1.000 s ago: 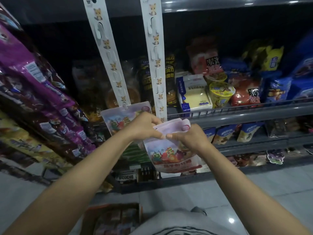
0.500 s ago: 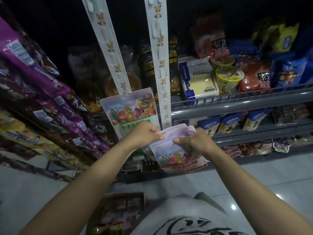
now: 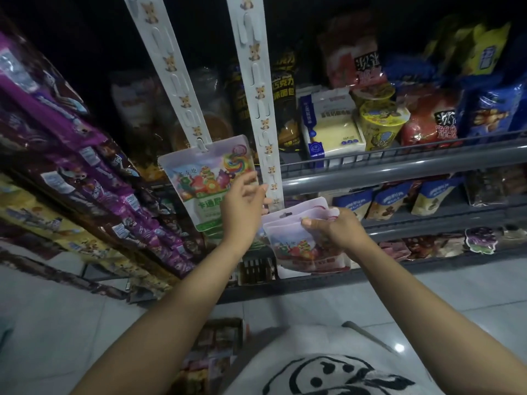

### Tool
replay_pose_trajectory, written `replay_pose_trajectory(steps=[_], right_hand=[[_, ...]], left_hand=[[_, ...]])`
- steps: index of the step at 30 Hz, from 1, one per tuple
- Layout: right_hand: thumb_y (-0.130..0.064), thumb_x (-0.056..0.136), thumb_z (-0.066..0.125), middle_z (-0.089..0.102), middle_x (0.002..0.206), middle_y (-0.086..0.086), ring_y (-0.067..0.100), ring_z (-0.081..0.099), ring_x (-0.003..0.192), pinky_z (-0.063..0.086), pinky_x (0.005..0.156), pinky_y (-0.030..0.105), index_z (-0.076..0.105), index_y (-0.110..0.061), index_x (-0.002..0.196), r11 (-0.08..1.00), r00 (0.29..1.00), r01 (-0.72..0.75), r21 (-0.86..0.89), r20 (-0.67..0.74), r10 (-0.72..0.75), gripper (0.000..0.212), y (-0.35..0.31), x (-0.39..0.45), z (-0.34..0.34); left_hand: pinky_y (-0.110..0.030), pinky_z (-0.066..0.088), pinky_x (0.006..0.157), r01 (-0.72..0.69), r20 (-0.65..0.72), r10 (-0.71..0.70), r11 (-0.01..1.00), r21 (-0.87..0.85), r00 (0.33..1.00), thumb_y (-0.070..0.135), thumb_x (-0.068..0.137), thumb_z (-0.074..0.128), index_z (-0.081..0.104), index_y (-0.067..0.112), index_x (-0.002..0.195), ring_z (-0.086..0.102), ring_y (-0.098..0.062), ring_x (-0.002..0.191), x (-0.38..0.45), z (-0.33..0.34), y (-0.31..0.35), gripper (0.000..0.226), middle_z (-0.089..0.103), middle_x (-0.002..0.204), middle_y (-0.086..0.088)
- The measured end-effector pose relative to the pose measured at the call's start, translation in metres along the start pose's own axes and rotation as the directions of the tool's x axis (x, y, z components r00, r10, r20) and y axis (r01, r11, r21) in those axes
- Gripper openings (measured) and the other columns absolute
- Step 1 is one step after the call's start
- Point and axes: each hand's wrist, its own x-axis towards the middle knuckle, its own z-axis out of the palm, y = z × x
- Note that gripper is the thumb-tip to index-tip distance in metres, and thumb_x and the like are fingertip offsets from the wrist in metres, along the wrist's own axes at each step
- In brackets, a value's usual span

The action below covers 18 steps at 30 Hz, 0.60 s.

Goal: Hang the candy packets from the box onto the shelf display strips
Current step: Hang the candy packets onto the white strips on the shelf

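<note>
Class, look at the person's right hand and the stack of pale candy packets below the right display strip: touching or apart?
Touching. The head view shows the right hand with fingers and thumb curled over the top edge of the stack of pale candy packets, holding it up.

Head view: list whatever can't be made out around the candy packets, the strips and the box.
- Box: head view, dim and blurred, partly behind the left forearm; contents and count unreadable.
- Packets in the right hand: overlapped, so their number is unclear.
- Hung packet: lower right covered by the left hand.
- Both strips: tops cut off by the frame's upper edge.
</note>
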Motion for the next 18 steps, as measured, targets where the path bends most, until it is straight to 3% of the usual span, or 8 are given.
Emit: replay_pose_trajectory(steps=[3,9,15,18], right_hand=[[-0.029,0.081,0.071,0.061,0.075,-0.008,0.004,0.058,0.067,0.041,0.051,0.015,0.06,-0.023,0.083,1.0,1.0,0.009,-0.01,0.02,-0.008,0.013,-0.004,0.001,-0.013],[-0.033,0.077,0.074,0.067,0.089,0.004,0.014,0.062,0.079,0.047,0.062,0.024,0.066,-0.011,0.1,0.999,0.999,0.035,-0.033,0.015,-0.034,0.032,-0.015,0.005,-0.033],[-0.03,0.077,0.074,0.069,0.077,0.0,0.011,0.065,0.068,0.044,0.055,0.02,0.064,-0.02,0.081,0.997,0.995,0.081,0.003,0.051,-0.081,0.015,-0.029,0.006,-0.039],[-0.028,0.077,0.074,0.07,0.077,0.0,0.013,0.066,0.069,0.046,0.057,0.021,0.066,-0.02,0.082,0.996,0.994,0.093,0.007,0.062,-0.093,0.013,-0.029,0.005,-0.041]], left_hand=[[-0.022,0.056,0.058,-0.022,-0.069,0.012,0.99,-0.136,0.998,0.013,0.092,0.059,0.054,0.016,0.123,0.071,-0.011,0.076,0.0,0.004,0.011,0.032,0.069,0.098,-0.004],[-0.023,0.055,0.06,-0.093,-0.143,0.058,0.963,-0.254,0.988,0.015,0.09,0.062,0.058,0.026,0.115,0.067,-0.012,0.072,0.02,0.001,0.039,0.028,0.069,0.094,-0.002],[-0.015,0.049,0.059,-0.086,-0.115,0.078,0.994,-0.061,0.99,0.021,0.087,0.066,0.07,0.012,0.1,0.061,-0.01,0.073,0.03,0.0,0.043,0.017,0.068,0.089,-0.006],[-0.024,0.052,0.074,-0.103,-0.071,0.103,0.995,0.006,0.992,0.027,0.087,0.066,0.07,0.021,0.087,0.063,-0.014,0.083,0.027,0.002,0.037,0.007,0.069,0.088,0.0]])
